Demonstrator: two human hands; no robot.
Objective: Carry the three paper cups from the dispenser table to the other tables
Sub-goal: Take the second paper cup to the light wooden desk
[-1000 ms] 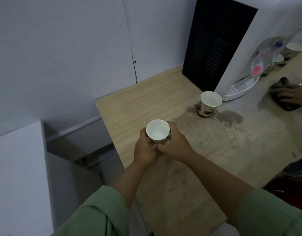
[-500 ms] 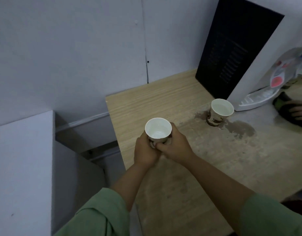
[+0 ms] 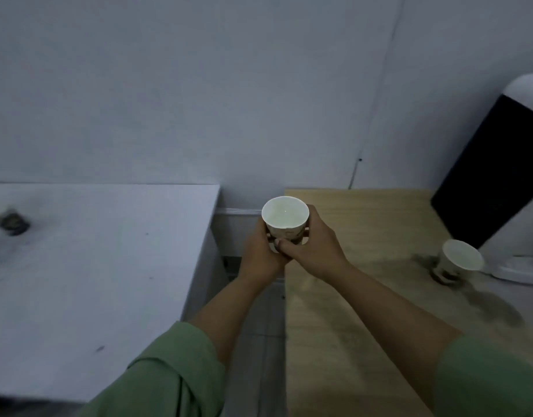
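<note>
Both hands hold one white paper cup upright, over the left edge of the wooden dispenser table. My left hand wraps its left side and my right hand its right side. A second paper cup stands on the wooden table at the right, on a dark wet patch, beside the white dispenser. On the white table at the left, a blurred third cup sits near the frame's left edge.
A narrow gap of floor separates the white table from the wooden one. A plain grey wall runs behind both. The dispenser's black panel faces left. Wet stains spread across the wooden top near the right cup.
The view has swung left: the white table and its cup came into sight, the dispenser slid to the right edge. The held cup moved left to the wooden table's edge.
</note>
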